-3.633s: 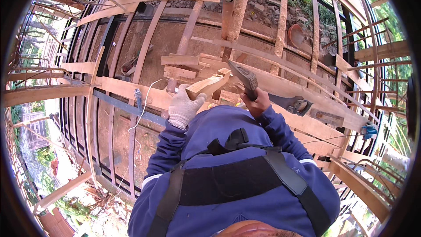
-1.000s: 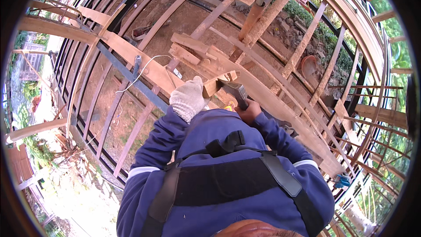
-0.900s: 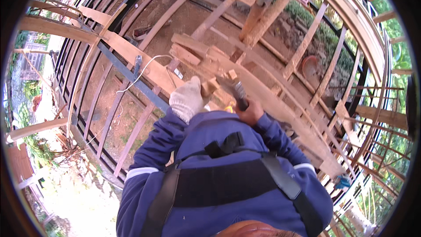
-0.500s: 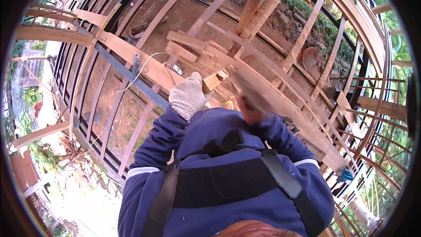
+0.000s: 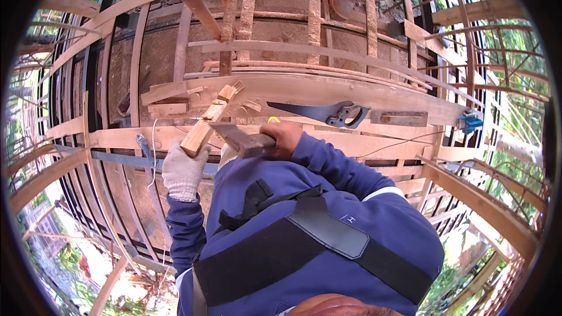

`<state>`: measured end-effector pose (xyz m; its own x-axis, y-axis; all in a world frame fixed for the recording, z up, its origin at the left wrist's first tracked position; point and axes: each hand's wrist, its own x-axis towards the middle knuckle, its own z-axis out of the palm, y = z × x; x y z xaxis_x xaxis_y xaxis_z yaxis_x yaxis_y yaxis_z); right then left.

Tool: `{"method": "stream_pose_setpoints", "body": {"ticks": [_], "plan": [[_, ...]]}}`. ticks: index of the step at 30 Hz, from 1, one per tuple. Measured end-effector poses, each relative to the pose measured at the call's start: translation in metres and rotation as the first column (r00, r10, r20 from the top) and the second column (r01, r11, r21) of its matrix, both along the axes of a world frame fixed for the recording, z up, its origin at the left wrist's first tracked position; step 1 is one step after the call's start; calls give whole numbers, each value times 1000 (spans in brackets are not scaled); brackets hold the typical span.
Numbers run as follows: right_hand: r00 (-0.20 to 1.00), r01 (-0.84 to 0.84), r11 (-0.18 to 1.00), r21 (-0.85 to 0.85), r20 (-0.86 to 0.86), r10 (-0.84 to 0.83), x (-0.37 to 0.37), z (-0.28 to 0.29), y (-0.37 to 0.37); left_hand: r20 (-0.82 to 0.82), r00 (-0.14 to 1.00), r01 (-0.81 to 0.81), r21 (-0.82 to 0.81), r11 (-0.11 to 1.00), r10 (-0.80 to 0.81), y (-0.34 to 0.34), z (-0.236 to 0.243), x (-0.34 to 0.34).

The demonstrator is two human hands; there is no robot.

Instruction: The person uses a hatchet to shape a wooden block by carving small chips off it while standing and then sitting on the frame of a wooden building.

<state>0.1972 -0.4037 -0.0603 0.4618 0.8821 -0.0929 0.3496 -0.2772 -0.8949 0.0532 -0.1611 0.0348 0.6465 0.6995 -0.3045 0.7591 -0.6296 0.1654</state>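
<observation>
Well beyond the wood (image 5: 201, 130), orange tub (image 5: 336, 4)

Wearer: blue top (image 5: 386, 222), black harness (image 5: 257, 260), one pale glove (image 5: 182, 178).
Top is long-sleeved and creased; each sleeve (image 5: 336, 161) carries a white band (image 5: 383, 193), and a small white marking (image 5: 348, 219) shows on the front. Harness has a broad matte panel; a smoother dark-grey patch (image 5: 333, 234) with pale edge stitching overlies its strap. Short black webbing (image 5: 257, 192) lies above. Glove is knitted, off-white, on left hand (image 5: 182, 167); right hand (image 5: 285, 139) is ungloved.
</observation>
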Motion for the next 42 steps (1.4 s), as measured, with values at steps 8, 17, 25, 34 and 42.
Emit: {"method": "stream_pose_setpoints", "body": {"ticks": [8,17,25,34,42], "plan": [[851,450,809,-379,457,-259,43,-120,-125,42,996,-68,-112,991,73,7,4,6],[940,263,706,-658,340,-34,91,-142,-123,32,999,-36,-112,993,39,11,8,14],[978,195,672,-714,197,-74,120,-131,-121,46,998,-47,-82,996,51,15,3,7],[953,301,664,-684,236,-189,172,-120,-112,14,1000,-20,-70,997,21,17,3,8],[942,145,622,-769,299,151,179,-139,-91,3,998,-56,-100,993,56,13,17,15]]}}
